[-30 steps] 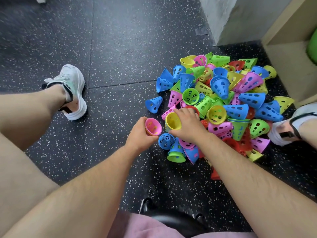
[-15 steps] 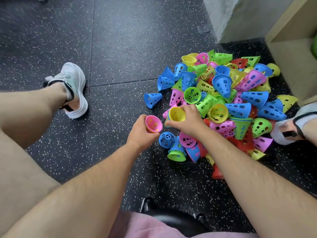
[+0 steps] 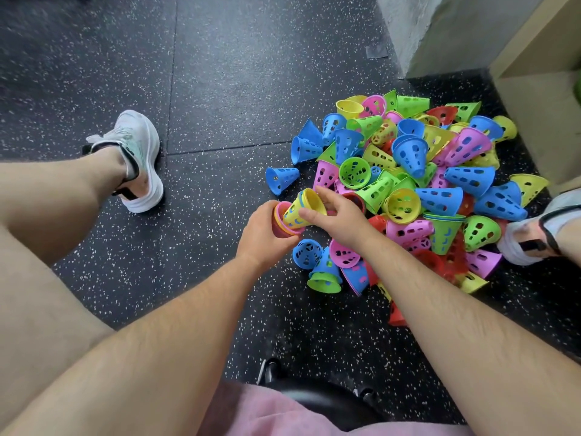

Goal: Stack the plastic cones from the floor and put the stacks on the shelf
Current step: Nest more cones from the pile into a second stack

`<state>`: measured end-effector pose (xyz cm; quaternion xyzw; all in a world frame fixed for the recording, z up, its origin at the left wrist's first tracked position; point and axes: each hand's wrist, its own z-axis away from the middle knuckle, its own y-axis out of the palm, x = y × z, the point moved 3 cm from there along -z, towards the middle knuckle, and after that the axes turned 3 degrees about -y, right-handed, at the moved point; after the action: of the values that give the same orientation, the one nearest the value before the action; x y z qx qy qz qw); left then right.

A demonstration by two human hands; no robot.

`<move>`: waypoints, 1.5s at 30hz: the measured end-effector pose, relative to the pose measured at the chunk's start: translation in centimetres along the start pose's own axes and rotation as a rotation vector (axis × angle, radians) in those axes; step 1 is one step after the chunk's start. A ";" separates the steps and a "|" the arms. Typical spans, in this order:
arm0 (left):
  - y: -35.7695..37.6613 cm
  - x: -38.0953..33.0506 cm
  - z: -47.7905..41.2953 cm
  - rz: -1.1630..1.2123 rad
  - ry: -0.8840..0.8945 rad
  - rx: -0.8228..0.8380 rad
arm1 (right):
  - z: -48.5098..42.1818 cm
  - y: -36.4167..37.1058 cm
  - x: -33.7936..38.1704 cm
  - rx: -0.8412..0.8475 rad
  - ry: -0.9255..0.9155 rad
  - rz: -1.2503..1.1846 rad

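Observation:
A big pile of perforated plastic cones [image 3: 418,187] in blue, green, yellow, pink and red lies on the dark speckled floor. My left hand [image 3: 262,236] grips a pink cone stack [image 3: 284,229] with its mouth facing right. My right hand [image 3: 339,220] holds a yellow cone [image 3: 303,207] by its wide end, and the narrow tip sits inside the pink stack's mouth. A blue rim shows around the yellow cone. One blue cone [image 3: 280,178] lies apart at the pile's left.
The wooden shelf [image 3: 540,99] stands at the far right, next to a grey wall corner [image 3: 418,36]. My left shoe [image 3: 138,162] rests on the floor at left, my right shoe [image 3: 534,234] touches the pile. A black stool [image 3: 320,401] is under me.
My right hand lifted the yellow cone off the pile, turned it and pushed its tip into the pink stack held by my left hand. The view shifted slightly.

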<state>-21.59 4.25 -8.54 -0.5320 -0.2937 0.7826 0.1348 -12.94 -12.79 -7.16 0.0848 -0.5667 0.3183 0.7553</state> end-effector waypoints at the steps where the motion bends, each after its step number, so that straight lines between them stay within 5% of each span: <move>1: 0.0 -0.1 0.0 -0.005 0.015 -0.005 | 0.0 0.4 -0.2 0.031 0.013 0.015; 10: 0.1 -0.5 0.1 -0.106 0.079 0.014 | 0.5 2.5 -1.1 0.141 0.029 0.181; 14: -0.4 0.8 0.4 -0.116 -0.033 0.008 | 1.2 1.2 -0.3 -0.033 -0.138 0.381; 21: -1.0 2.5 1.0 -0.159 -0.084 0.025 | 2.1 2.8 -1.6 0.198 -0.287 0.858; 29: -1.1 3.3 1.3 -0.154 -0.129 0.060 | 0.8 6.1 -2.3 0.118 -0.153 1.219; 35: -1.3 4.3 1.6 -0.146 -0.154 0.077 | -0.7 7.4 -4.0 0.263 -0.069 1.405; 40: -1.9 4.9 1.5 -0.106 -0.187 0.051 | -1.3 7.2 -4.3 0.245 -0.100 1.397; 45: -2.0 4.5 1.2 -0.039 -0.230 0.001 | -1.1 4.1 -1.2 -0.062 -0.053 0.913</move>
<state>-24.71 7.80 -10.44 -0.4329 -0.3171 0.8359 0.1159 -14.60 -9.53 -9.61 -0.1880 -0.5745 0.5993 0.5249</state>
